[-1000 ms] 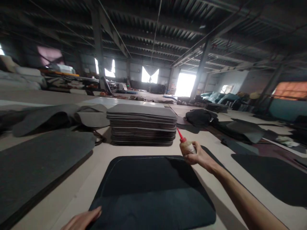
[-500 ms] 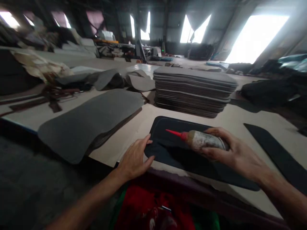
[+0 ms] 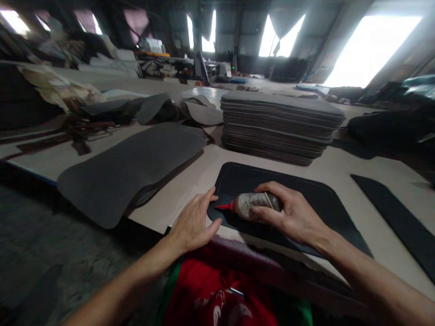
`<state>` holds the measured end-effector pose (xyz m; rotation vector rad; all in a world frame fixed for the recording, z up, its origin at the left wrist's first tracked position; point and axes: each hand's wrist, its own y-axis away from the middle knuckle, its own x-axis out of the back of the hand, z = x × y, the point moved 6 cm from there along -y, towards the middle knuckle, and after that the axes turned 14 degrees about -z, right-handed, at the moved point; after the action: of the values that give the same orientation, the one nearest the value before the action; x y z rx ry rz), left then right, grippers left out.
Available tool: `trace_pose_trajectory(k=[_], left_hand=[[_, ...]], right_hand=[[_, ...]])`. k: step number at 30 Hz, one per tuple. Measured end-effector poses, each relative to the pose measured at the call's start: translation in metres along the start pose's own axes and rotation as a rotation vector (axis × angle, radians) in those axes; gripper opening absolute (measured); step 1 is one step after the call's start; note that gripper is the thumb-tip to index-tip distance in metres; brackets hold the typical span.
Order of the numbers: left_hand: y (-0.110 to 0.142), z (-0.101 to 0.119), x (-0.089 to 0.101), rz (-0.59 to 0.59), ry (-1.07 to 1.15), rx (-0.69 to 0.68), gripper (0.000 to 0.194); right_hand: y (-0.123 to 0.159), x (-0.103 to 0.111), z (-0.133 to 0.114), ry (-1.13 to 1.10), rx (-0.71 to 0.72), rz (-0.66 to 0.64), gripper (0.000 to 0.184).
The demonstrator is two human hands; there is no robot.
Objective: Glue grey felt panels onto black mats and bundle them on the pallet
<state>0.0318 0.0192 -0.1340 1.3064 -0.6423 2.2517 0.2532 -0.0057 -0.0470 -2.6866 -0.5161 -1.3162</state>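
Observation:
My right hand (image 3: 288, 213) is wrapped round a worn glue bottle (image 3: 246, 205) with a long red nozzle. The bottle is tilted almost flat, its nozzle tip pointing left at the near-left corner of a black rounded panel (image 3: 306, 194). Whether the tip touches the panel I cannot tell. At the panel's left edge lies my left hand (image 3: 193, 222), fingers apart, with the fingertips on the panel's border and nothing held. A thin line runs along inside the panel's far edge.
Behind the panel stands a tall stack of grey panels (image 3: 278, 129). More grey panels (image 3: 136, 167) lie to the left, reaching past the table edge. A dark strip-like panel (image 3: 397, 217) lies at the right. The pale tabletop (image 3: 180, 194) shows between them.
My right hand has brought the bottle left and closer to the panel's left corner. My left hand has stayed at the panel's left edge.

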Motion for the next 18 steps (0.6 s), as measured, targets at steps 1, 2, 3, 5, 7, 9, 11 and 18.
trace_pose_trajectory(k=[1,2,3,5,7,9,11,18], left_hand=[[0.000,0.000,0.000,-0.002,0.003,-0.001,0.083],[0.000,0.000,0.000,-0.002,0.006,-0.001,0.083],[0.000,0.000,0.000,-0.003,0.006,-0.003,0.083],[0.000,0.001,0.000,0.000,0.002,-0.016,0.083],[0.000,0.002,0.001,0.008,-0.003,-0.031,0.083],[0.000,0.002,0.001,0.010,-0.007,-0.040,0.082],[0.000,0.002,0.001,0.010,-0.010,-0.032,0.082],[0.000,0.002,0.000,0.002,-0.017,-0.035,0.083]], right_hand=[[-0.003,-0.001,-0.004,0.024,0.030,-0.007,0.030],[-0.007,-0.003,-0.009,0.051,0.059,-0.019,0.029],[-0.010,-0.003,-0.013,0.077,0.081,-0.032,0.028],[-0.015,-0.002,-0.021,0.125,0.097,-0.058,0.026],[-0.018,0.002,-0.029,0.176,0.091,-0.091,0.023],[-0.021,0.009,-0.035,0.229,0.079,-0.117,0.022],[-0.022,0.015,-0.039,0.273,0.072,-0.132,0.021],[-0.029,0.011,-0.047,0.282,0.163,-0.132,0.019]])
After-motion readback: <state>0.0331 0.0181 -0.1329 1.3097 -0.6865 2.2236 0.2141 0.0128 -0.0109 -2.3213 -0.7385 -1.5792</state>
